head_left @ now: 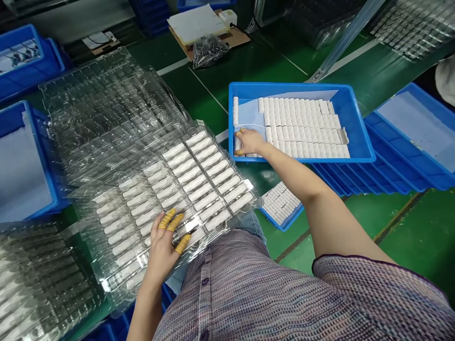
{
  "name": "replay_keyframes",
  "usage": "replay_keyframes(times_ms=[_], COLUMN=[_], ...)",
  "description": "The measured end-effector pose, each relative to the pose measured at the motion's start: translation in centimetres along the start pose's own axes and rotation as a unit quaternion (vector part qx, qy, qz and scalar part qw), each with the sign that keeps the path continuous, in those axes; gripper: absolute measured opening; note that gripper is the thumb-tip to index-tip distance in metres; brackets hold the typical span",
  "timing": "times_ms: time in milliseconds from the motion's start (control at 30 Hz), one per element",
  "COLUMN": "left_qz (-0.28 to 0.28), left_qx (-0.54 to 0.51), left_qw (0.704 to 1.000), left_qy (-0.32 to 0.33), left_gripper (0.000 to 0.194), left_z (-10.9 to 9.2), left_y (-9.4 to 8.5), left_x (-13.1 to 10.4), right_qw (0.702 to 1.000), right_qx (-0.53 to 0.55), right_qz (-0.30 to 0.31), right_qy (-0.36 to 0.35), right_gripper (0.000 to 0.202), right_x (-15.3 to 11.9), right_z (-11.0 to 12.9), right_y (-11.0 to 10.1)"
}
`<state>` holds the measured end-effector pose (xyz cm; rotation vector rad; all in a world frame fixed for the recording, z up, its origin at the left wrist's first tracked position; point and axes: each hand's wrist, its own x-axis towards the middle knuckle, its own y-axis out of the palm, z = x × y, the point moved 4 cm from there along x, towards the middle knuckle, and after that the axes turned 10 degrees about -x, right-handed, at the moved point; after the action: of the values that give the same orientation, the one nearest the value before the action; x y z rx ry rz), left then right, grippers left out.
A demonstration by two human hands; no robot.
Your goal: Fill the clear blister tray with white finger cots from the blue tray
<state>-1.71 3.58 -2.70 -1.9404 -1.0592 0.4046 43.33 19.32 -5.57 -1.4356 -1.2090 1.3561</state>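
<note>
Blue plastic frames the scene as a worker's right hand (250, 141), fingers curled and tipped with yellow covers, reaches down inside the left end of a bin (291, 85); from where I stand, I cannot tell whether it has closed on anything. White cylinders (295, 113) stand in close rows across the bin, and more lie in the pockets of a clear tray (254, 196) to its left. The left hand (163, 251) is spread over that tray's near side, clasping nothing I can see. The cylinders look light, firm and smooth, probably best pinched lengthwise by the sides; tightly packed neighbors and the bin's upright wall leave fingertips little room. The tray seems thin and springy, likely to flex unless supported under two opposite edges. Left of the bin, beyond the tray, rises a stack of clear trays (106, 94). Papers (199, 21) and a bag of small dark parts (209, 49) lie behind the bin, nested blue bins (355, 163) to its right, and a smaller bin (284, 226) of white pieces below its near side.
</note>
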Motion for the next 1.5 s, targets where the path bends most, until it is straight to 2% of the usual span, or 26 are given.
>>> replay_keyframes(times_ms=[100, 167, 333, 500, 633, 767, 933, 1033, 1100, 1233, 1300, 1367, 1500], left_qz=[0.005, 0.006, 0.005, 0.016, 0.018, 0.014, 0.016, 0.013, 0.015, 0.016, 0.011, 0.006, 0.013], left_qx=[-0.002, -0.003, -0.005, -0.014, -0.02, -0.022, -0.022, -0.019, -0.017, -0.013, -0.014, -0.017, -0.015], left_qw=[1.0, 1.0, 1.0, 0.999, 0.999, 0.999, 0.999, 0.999, 0.999, 0.999, 0.999, 0.999, 0.998], left_qy=[-0.01, -0.012, -0.01, -0.033, -0.043, -0.04, -0.038, -0.032, -0.031, -0.031, -0.028, -0.032, -0.057], left_gripper=[0.052, 0.051, 0.05, 0.05, 0.049, 0.05, 0.049, 0.05, 0.05, 0.05, 0.049, 0.048, 0.048], left_z=[0.0, 0.0, 0.0, 0.0, 0.0, 0.0, 0.1, 0.1, 0.1, 0.3, 0.4, 0.5, 0.5], left_y=[0.0, 0.1, 0.1, 0.0, 0.0, 0.1, 0.1, 0.1, 0.1, 0.3, 0.3, 0.3, 0.4], left_x=[0.0, 0.0, 0.0, 0.0, 0.0, 0.0, 0.0, -0.1, -0.1, -0.2, -0.2, -0.3, -0.3], right_qw=[0.999, 0.999, 0.999, 0.998, 0.997, 0.998, 0.999, 0.999, 0.997, 0.98, 0.974, 0.973, 0.976], right_qx=[0.003, 0.013, 0.011, 0.005, -0.005, 0.012, 0.035, 0.04, 0.07, 0.179, 0.196, 0.2, 0.199], right_qz=[-0.013, -0.007, 0.031, 0.047, 0.02, -0.019, -0.012, -0.006, -0.016, -0.08, -0.094, -0.09, -0.075], right_qy=[0.043, 0.048, -0.036, -0.052, -0.069, -0.051, -0.039, -0.036, -0.024, 0.04, 0.058, 0.066, 0.055], right_gripper=[0.088, 0.092, 0.096, 0.092, 0.087, 0.088, 0.104, 0.104, 0.105, 0.105, 0.108, 0.112, 0.119], right_x=[0.7, 0.8, 0.0, -0.3, 0.1, 0.5, 0.5, 0.8, 1.3, 3.6, 5.2, 6.9, 9.7], right_z=[-1.0, -1.2, 0.0, 0.4, 0.2, -0.6, -0.1, 0.1, -0.9, -5.3, -6.9, -7.6, -7.4], right_y=[-0.5, -0.6, 0.3, 1.3, 1.0, 0.6, 1.3, 1.6, 1.5, 0.1, -0.5, -0.9, -0.8])
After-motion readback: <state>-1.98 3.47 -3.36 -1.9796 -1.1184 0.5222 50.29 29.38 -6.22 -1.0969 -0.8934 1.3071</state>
